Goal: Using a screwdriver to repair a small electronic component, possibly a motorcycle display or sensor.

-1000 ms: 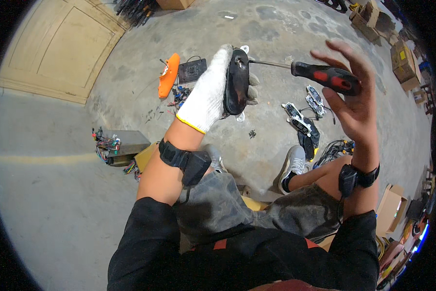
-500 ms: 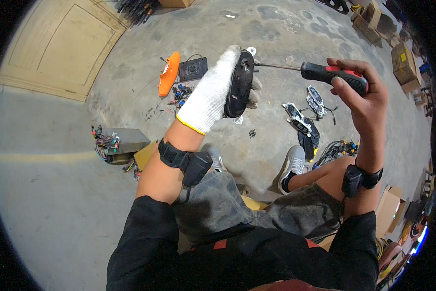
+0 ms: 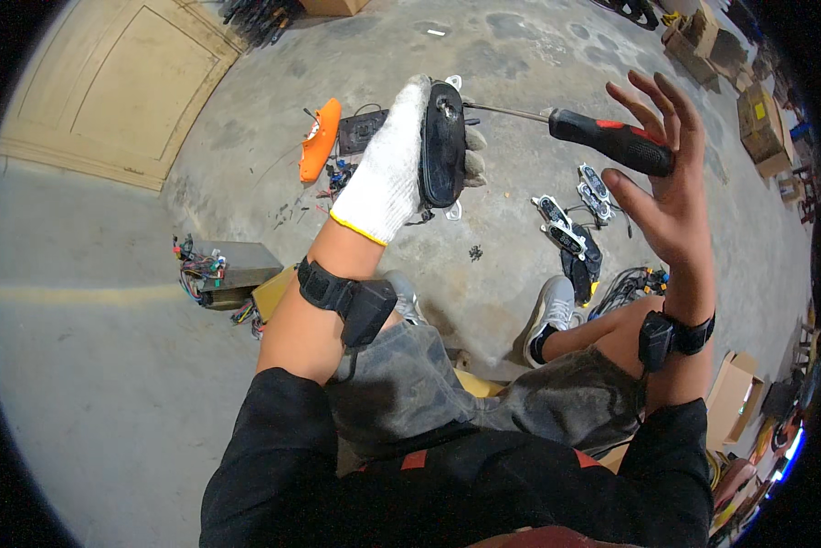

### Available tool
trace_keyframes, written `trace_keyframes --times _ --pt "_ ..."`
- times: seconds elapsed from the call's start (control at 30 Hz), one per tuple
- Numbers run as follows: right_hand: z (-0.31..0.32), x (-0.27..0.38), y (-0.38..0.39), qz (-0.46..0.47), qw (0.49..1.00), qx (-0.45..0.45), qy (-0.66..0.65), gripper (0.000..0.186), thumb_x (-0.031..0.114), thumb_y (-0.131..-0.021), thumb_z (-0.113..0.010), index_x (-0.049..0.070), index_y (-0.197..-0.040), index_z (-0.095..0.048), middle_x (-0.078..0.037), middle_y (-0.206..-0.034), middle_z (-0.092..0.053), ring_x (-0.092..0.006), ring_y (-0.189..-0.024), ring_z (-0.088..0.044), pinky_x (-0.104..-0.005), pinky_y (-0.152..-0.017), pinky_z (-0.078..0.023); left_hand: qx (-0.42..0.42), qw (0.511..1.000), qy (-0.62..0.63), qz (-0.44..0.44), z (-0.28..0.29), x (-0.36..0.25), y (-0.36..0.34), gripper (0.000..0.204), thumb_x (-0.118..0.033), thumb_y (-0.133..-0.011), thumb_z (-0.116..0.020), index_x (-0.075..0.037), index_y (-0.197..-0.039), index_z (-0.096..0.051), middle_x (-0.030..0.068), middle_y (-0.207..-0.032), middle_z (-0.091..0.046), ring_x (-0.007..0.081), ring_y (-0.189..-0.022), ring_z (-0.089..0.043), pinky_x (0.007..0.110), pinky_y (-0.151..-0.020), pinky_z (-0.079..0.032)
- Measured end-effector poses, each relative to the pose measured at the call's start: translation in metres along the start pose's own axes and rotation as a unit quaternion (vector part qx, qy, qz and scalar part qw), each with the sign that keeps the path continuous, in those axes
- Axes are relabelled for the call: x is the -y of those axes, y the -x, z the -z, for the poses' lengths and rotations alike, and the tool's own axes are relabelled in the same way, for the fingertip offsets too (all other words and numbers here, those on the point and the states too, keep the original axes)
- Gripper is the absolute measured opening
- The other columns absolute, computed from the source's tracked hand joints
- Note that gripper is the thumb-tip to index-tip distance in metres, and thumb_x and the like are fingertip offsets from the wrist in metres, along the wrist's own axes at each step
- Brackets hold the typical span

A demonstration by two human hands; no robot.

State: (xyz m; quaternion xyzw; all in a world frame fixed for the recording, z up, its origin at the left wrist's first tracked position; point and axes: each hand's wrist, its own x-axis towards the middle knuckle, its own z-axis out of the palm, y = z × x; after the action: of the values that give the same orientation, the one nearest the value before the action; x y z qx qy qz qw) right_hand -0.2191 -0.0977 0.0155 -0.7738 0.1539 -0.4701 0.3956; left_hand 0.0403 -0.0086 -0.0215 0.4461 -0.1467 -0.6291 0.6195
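Note:
My left hand, in a white knit glove with a yellow cuff edge, grips a black oval housing. White tabs show at the housing's top and bottom ends, and gloved fingertips come out beyond its right side. From that right side, near the top, a screwdriver with a black and red handle extends; what its tip touches is hidden. My bare right hand has its fingers stretched apart, with the handle's butt end lying against the palm and finger bases. No finger wraps round the handle.
Right of centre, white-framed oval units lie on the concrete floor by a black pouch and a cable bundle. Small screws sit ahead of my feet. Leftward are an orange shell, a black square plate and a wired metal box.
My right hand has opened its fingers off the screwdriver handle. The housing, left hand and screwdriver have shifted slightly left and up.

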Motion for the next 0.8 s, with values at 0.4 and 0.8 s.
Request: trace_keyframes --times 0.4,0.8 --pt "0.013 0.002 -0.002 -0.079 0.996 0.019 0.02 0.032 0.002 -0.083 -0.075 -0.001 -0.112 -0.062 -0.015 -0.115 -0.069 -0.0232 -0.11 -0.065 -0.032 -0.094 -0.051 0.049 0.998 -0.025 0.009 0.003 -0.003 0.003 0.056 -0.056 -0.101 -0.035 -0.015 -0.138 -0.049 0.0221 -0.094 -0.069 0.033 -0.065 -0.068 0.052 -0.064 -0.06" --pt "0.005 0.003 -0.003 -0.047 0.998 -0.012 0.046 0.066 0.011 -0.084 -0.075 0.0 -0.137 -0.037 -0.02 -0.127 -0.058 -0.0302 -0.126 -0.055 -0.0396 -0.104 -0.046 0.036 0.999 -0.037 0.007 0.001 -0.004 0.001 0.059 -0.056 -0.102 -0.034 -0.014 -0.141 -0.048 0.0237 -0.095 -0.068 0.0322 -0.068 -0.067 0.052 -0.066 -0.06"
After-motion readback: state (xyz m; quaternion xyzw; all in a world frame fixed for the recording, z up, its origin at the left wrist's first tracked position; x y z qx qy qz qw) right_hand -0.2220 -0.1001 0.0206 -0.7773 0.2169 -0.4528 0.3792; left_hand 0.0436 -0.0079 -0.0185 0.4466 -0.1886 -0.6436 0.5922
